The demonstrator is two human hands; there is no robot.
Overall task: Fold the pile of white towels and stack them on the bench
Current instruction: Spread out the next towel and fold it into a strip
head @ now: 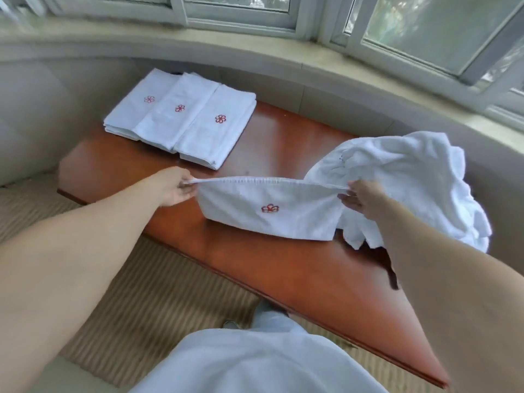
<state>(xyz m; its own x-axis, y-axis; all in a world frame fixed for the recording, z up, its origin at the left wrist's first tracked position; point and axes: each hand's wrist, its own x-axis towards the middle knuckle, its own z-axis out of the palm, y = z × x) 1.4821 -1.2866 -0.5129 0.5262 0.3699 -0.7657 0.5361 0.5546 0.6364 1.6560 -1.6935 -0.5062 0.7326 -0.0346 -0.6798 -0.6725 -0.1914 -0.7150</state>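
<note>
A white towel [272, 211] with a red flower emblem hangs stretched between my hands above the wooden bench [283, 268]. My left hand [175, 185] pinches its left top corner. My right hand [363, 194] pinches the right top corner. The towel's lower edge rests on the bench. A crumpled pile of white towels [411, 177] lies at the bench's right end, behind my right hand. Three folded towels [181, 117] with red emblems lie overlapping in a row at the far left of the bench.
A curved padded wall and stone window sill [283, 52] run behind the bench. Striped carpet [141, 293] covers the floor in front. My white clothing [255, 364] and a shoe show at the bottom.
</note>
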